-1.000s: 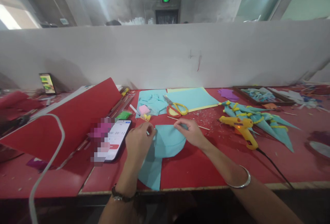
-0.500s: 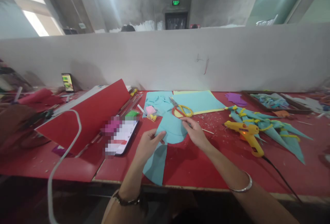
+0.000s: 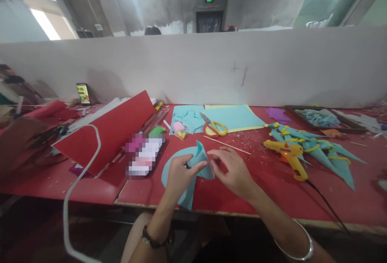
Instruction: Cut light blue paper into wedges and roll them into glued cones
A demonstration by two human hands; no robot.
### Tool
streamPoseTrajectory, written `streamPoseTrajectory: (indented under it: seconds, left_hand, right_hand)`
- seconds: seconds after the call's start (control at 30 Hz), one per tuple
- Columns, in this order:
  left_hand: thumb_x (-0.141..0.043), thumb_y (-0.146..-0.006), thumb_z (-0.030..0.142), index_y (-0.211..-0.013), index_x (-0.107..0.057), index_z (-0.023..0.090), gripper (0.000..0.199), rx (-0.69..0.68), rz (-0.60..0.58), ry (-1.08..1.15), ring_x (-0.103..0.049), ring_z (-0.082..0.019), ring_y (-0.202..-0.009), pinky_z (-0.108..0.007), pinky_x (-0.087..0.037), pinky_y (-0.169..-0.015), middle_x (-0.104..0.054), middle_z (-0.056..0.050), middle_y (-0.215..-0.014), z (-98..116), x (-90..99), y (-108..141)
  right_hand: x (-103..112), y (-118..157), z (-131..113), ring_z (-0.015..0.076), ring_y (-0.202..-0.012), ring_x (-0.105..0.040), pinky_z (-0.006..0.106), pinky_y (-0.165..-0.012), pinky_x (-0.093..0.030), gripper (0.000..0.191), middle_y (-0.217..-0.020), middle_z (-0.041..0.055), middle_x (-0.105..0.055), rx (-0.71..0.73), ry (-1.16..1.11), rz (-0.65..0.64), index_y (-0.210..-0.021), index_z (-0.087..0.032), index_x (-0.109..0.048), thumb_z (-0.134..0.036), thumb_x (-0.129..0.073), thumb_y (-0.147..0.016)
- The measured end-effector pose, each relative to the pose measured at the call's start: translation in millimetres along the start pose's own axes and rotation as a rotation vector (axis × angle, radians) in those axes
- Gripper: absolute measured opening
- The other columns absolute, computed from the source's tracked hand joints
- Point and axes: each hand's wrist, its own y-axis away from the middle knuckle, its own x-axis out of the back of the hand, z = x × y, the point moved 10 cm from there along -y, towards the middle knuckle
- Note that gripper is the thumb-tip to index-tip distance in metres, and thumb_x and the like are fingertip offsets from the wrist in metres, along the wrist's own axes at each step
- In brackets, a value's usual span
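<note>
Half done with a rolling step, seemingly: pinching one curled, light-blue paper sheet (image 3: 198, 155) in the left hand (image 3: 178, 176), over the red, flat worktop (image 3: 232, 198); holding the right hand (image 3: 237, 172), loosely bent, at its edge, touching or just apart, impossible to tell. Next, probably calls for overlapping the edges snugly, without creasing.

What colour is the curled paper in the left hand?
Light blue; the curled paper shows in the head view.
</note>
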Motion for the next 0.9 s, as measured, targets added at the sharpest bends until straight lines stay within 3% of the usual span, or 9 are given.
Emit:
streamPoseTrajectory:
  seconds: [0.07, 0.2, 0.27, 0.4, 0.53, 0.63, 0.77, 0.83, 0.9]
  left_hand:
    - [-0.058, -0.064, 0.050, -0.044, -0.030, 0.017, 0.048, -0.014, -0.039, 0.030, -0.022, -0.007, -0.048, -0.021, -0.018, -0.044, -0.020, 0.006, -0.048, 7.7, -3.8, 2.3]
    - [-0.059, -0.063, 0.048, -0.044, -0.031, 0.017, 0.047, -0.034, -0.102, 0.131, -0.024, -0.006, -0.047, -0.020, -0.021, -0.043, -0.023, 0.006, -0.046, 21.5, -12.6, 7.1]
    - [-0.060, -0.063, 0.049, -0.043, -0.032, 0.017, 0.047, -0.046, -0.138, 0.187, -0.026, -0.006, -0.045, -0.020, -0.023, -0.042, -0.026, 0.006, -0.044, 26.8, -18.4, 9.4]
    - [-0.061, -0.062, 0.050, -0.041, -0.038, 0.016, 0.046, -0.045, -0.210, 0.234, -0.032, -0.006, -0.042, -0.019, -0.028, -0.040, -0.036, 0.005, -0.040, 31.5, -26.4, 14.9]
    - [-0.061, -0.062, 0.051, -0.041, -0.037, 0.016, 0.047, -0.049, -0.273, 0.246, -0.033, -0.006, -0.040, -0.018, -0.030, -0.039, -0.035, 0.005, -0.040, 31.6, -24.7, 19.8]
    - [-0.054, -0.068, 0.052, -0.044, -0.040, 0.017, 0.044, 0.034, -0.332, 0.233, -0.038, -0.007, -0.036, -0.019, -0.030, -0.037, -0.037, 0.005, -0.039, 14.7, -20.9, 19.9]
    - [-0.046, -0.074, 0.049, -0.045, -0.040, 0.017, 0.043, 0.049, -0.297, 0.018, -0.041, -0.008, -0.037, -0.019, -0.030, -0.039, -0.036, 0.006, -0.039, -10.2, -1.6, 12.4]
    - [-0.045, -0.077, 0.046, -0.045, -0.042, 0.017, 0.043, 0.006, -0.245, -0.261, -0.045, -0.010, -0.042, -0.021, -0.032, -0.043, -0.036, 0.005, -0.041, -17.0, 7.7, 8.8]
    - [-0.048, -0.078, 0.038, -0.054, -0.053, 0.017, 0.032, -0.056, -0.149, -0.585, -0.053, -0.015, -0.055, -0.023, -0.036, -0.051, -0.048, 0.001, -0.051, -16.6, 14.1, 6.8]
  right_hand:
    - [1.3, 4.1, 2.7, 0.0176, -0.079, -0.057, 0.034, -0.080, -0.043, 0.025, -0.083, 0.0044, -0.063, -0.065, -0.049, -0.019, -0.105, -0.021, -0.053, -0.027, -0.050, -0.081]
    - [-10.9, 12.2, -0.6, 0.0199, -0.095, -0.056, 0.030, -0.077, -0.045, 0.060, -0.111, 0.0087, -0.058, -0.171, -0.222, -0.172, -0.124, -0.020, -0.040, -0.039, -0.062, -0.071]
    - [-10.8, 14.6, -2.6, 0.0199, -0.094, -0.057, 0.029, -0.077, -0.045, 0.053, -0.109, 0.0083, -0.059, -0.218, -0.277, -0.173, -0.119, -0.019, -0.045, -0.038, -0.061, -0.072]
    - [-10.2, 17.8, -9.7, 0.0161, -0.077, -0.058, 0.025, -0.070, -0.044, 0.023, -0.086, 0.0033, -0.064, -0.230, -0.441, -0.215, -0.089, -0.017, -0.059, -0.037, -0.051, -0.081]
    - [3.5, 28.7, 19.1, 0.0131, -0.060, -0.052, 0.023, -0.056, -0.042, 0.033, -0.063, 0.0006, -0.058, -0.420, -0.444, -0.099, -0.069, -0.014, -0.057, -0.041, -0.044, -0.083]
    - [16.1, 46.0, 56.6, 0.0114, -0.051, -0.045, 0.022, -0.047, -0.037, 0.039, -0.054, -0.0006, -0.051, -0.625, -0.422, 0.071, -0.063, -0.015, -0.053, -0.048, -0.044, -0.080]
    - [15.3, 63.7, 91.4, 0.0124, -0.050, -0.045, 0.023, -0.046, -0.036, 0.040, -0.053, -0.0006, -0.051, -0.724, -0.315, 0.124, -0.064, -0.015, -0.056, -0.050, -0.043, -0.078]
    - [7.5, 67.3, 99.8, 0.0135, -0.050, -0.047, 0.024, -0.047, -0.036, 0.039, -0.052, -0.0004, -0.051, -0.711, -0.226, 0.080, -0.061, -0.015, -0.056, -0.048, -0.042, -0.077]
    - [-1.2, 69.7, 104.4, 0.0146, -0.050, -0.047, 0.025, -0.048, -0.035, 0.036, -0.050, -0.0002, -0.051, -0.702, -0.162, 0.052, -0.055, -0.016, -0.053, -0.045, -0.045, -0.075]
